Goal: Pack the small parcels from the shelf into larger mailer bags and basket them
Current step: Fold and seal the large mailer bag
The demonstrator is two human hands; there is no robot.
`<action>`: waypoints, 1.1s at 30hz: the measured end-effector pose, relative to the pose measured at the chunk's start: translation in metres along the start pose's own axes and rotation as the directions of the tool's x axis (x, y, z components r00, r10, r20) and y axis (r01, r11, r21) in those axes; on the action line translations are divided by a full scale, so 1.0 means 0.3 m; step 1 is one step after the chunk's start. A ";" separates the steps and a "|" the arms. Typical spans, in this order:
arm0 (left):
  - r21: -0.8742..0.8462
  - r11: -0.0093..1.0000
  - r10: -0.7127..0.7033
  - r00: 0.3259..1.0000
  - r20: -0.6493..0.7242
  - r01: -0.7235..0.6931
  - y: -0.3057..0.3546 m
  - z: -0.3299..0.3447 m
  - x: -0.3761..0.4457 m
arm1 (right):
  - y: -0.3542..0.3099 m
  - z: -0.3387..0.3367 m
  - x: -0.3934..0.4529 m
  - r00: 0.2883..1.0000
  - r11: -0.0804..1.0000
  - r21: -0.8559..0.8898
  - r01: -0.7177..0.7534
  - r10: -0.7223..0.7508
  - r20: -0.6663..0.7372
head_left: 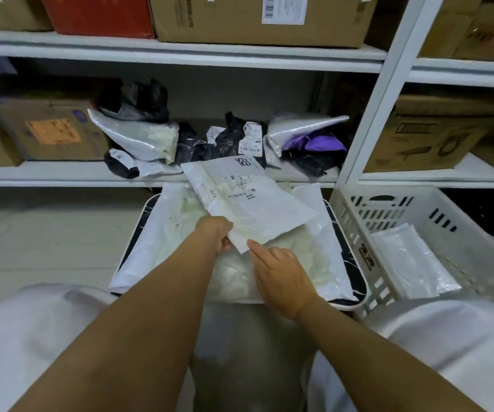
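Left hand [216, 234] grips a white labelled parcel [245, 200] by its near corner.
Right hand [281, 278], fingers loosely extended, touches that corner over a large white mailer bag [156, 242]; the white basket [355, 221] stands to the right, below the shelf [61, 173].

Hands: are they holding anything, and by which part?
The left hand grips a white labelled parcel by its near corner. The right hand touches that corner, holding nothing.

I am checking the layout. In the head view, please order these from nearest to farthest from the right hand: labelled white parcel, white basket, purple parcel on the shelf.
1. Labelled white parcel, just ahead of the right hand.
2. White basket, to its right.
3. Purple parcel, up on the shelf.
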State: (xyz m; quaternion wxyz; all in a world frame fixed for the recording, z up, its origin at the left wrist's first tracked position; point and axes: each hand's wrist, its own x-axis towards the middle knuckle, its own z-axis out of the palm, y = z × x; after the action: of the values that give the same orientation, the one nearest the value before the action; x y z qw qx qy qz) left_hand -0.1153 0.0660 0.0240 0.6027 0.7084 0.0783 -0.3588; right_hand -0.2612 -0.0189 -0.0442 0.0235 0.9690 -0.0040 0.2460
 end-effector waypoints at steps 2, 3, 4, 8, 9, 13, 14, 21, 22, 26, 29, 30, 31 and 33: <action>0.074 0.996 -0.053 0.998 -0.023 0.055 -0.033 0.001 0.006 | 0.007 0.002 -0.024 1.000 1.000 -0.001 0.010 -0.010 -0.006; 0.124 0.989 -0.077 0.997 -0.031 0.080 -0.052 0.001 0.002 | 0.014 0.004 -0.037 1.000 1.000 0.005 0.007 -0.007 -0.012; 0.177 0.978 -0.104 0.994 -0.035 0.109 -0.067 0.002 -0.005 | 0.019 0.007 -0.048 1.000 1.000 0.012 -0.002 0.002 -0.023; 0.189 0.944 -0.284 0.957 0.052 0.270 -0.151 0.018 -0.070 | 0.048 0.004 -0.070 0.984 0.983 -0.038 -0.178 0.179 0.003; 0.220 0.927 -0.329 0.940 0.092 0.303 -0.177 0.026 -0.085 | 0.057 0.001 -0.072 0.966 0.966 -0.065 -0.251 0.254 0.052; 0.520 0.829 -0.347 0.919 0.187 0.207 -0.222 0.055 -0.101 | 0.093 0.016 -0.073 0.810 0.829 -0.198 -0.523 0.556 0.187; 0.634 0.768 -0.238 0.958 0.160 0.085 -0.216 0.064 -0.095 | 0.096 0.022 -0.064 0.775 0.797 -0.195 -0.572 0.603 0.188; 0.989 -0.073 0.638 0.756 0.147 -0.131 -0.234 -0.045 0.084 | -0.028 0.134 0.032 0.881 0.908 -0.078 -0.412 0.419 0.218; 0.979 -0.142 0.593 0.779 0.205 -0.149 -0.249 -0.064 0.132 | -0.043 0.170 0.031 0.905 0.937 -0.073 -0.342 0.350 0.244; 0.943 -0.229 0.461 0.826 0.324 -0.242 -0.316 -0.098 0.247 | -0.058 0.272 -0.005 0.858 0.942 -0.027 -0.336 0.317 0.403; 0.927 -0.262 0.441 0.821 0.362 -0.268 -0.372 -0.080 0.277 | -0.042 0.317 -0.037 0.835 0.943 -0.040 -0.331 0.312 0.452; 0.931 -0.253 0.442 0.825 0.352 -0.262 -0.383 -0.077 0.290 | -0.037 0.331 -0.037 0.840 0.942 -0.037 -0.332 0.314 0.443; 0.935 -0.245 0.439 0.830 0.343 -0.256 -0.390 -0.077 0.296 | -0.036 0.338 -0.037 0.845 0.941 -0.036 -0.337 0.319 0.429; 0.929 -0.257 0.423 0.833 0.355 -0.265 -0.401 -0.079 0.304 | -0.039 0.348 -0.039 0.865 0.941 -0.033 -0.338 0.324 0.382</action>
State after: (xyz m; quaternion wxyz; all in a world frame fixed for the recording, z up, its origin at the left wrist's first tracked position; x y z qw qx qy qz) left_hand -0.1043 0.0898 -0.1266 -0.0610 0.9177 -0.3867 -0.0671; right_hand -0.2216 -0.0121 -0.1419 -0.0372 0.9833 -0.1703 0.0530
